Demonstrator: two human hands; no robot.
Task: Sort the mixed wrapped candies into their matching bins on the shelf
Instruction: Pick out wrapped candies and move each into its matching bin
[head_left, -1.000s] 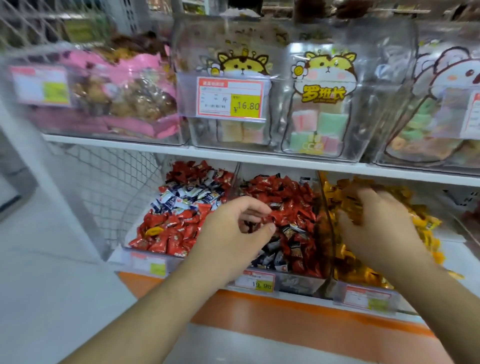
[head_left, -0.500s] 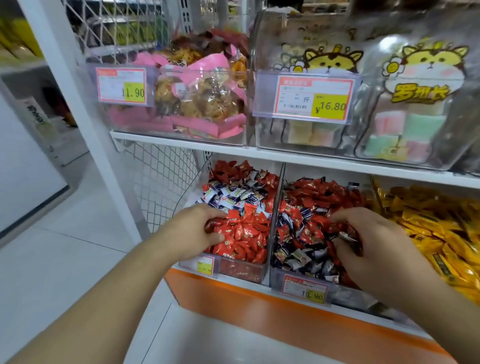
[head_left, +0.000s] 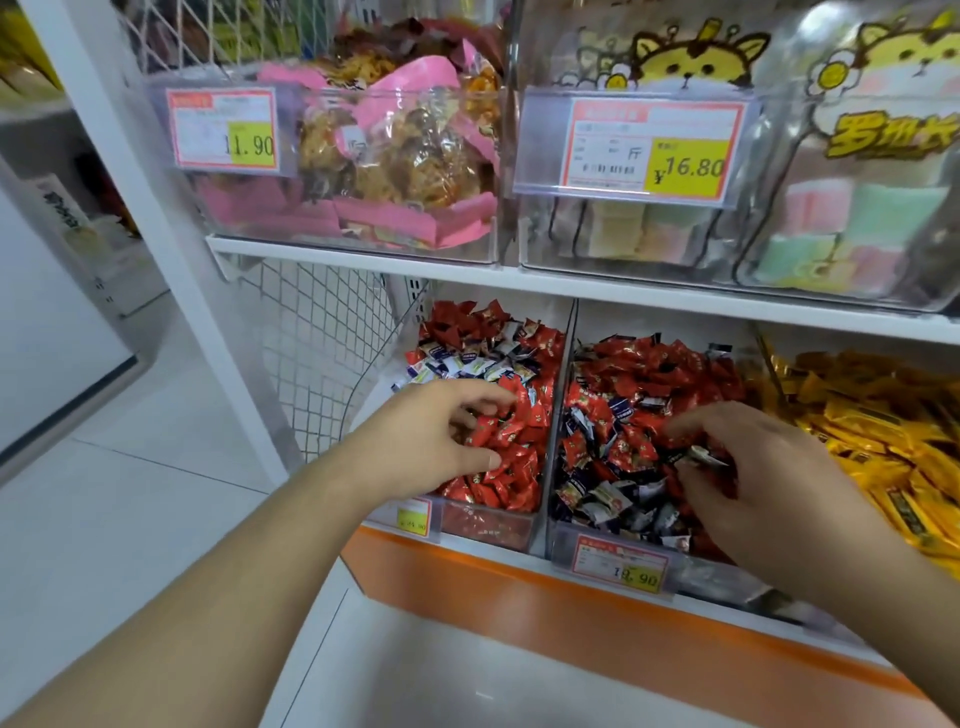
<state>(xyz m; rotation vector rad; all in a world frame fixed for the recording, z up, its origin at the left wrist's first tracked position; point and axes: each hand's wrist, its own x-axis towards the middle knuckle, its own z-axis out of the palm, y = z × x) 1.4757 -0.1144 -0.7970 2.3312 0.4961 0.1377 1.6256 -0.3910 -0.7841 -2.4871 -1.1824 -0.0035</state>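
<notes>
White shelf (head_left: 571, 288) on pale tiled floor (head_left: 104, 493), orange plinth (head_left: 519, 597).

Candy wrappers (head_left: 519, 431) glossy foil-like; bins (head_left: 540, 525) clear smooth plastic — shelf (head_left: 571, 288) smooth white; side mesh (head_left: 322, 338) wire.

the right hand (head_left: 769, 488) is covering candies in the middle bin (head_left: 613, 551); its fingertips are blurring around a dark wrapper (head_left: 701, 456), grip unclear. the left hand (head_left: 441, 436) is hiding red candies (head_left: 514, 467) beneath its palm. the yellow candy bin (head_left: 883, 415) is running off the right edge. small print on the lower price tags (head_left: 621, 564) is proving unreadable.
</notes>
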